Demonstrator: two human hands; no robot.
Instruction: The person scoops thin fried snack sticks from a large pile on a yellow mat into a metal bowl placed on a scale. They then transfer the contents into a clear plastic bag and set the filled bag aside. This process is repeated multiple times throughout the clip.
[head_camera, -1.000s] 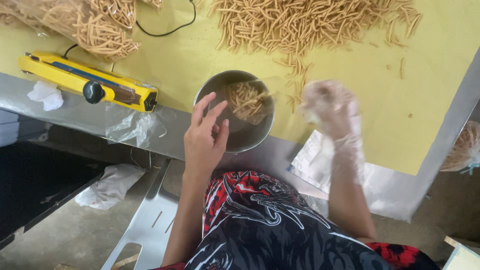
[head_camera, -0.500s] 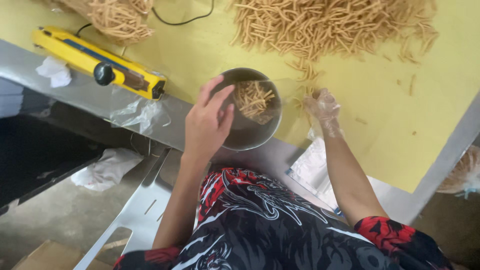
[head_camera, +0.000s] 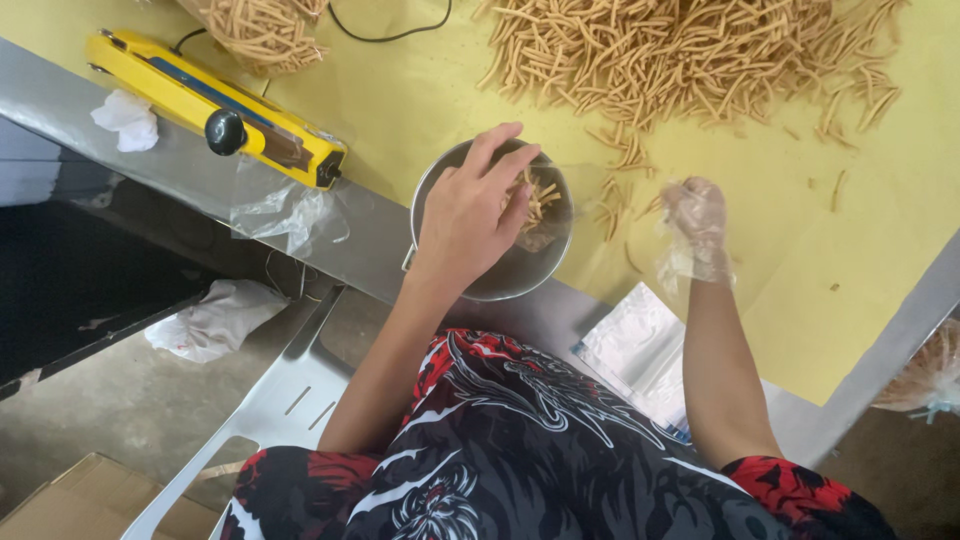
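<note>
Over the round steel bowl (head_camera: 497, 262), bare left hand (head_camera: 470, 215) hovers spread, empty; gloved right hand (head_camera: 694, 226) pinches brittle, light snack sticks (head_camera: 535, 200) loosely — best scooped gently.

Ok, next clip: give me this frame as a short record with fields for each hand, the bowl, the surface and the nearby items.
left hand: bare, spread over the metal bowl, fingers at its rim
right hand: in a clear plastic glove, resting on the yellow sheet
bowl contents: a few snack sticks
surface: large pile of snack sticks on the sheet
nearby: yellow heat sealer to the left; clear bags at the table edge
</note>
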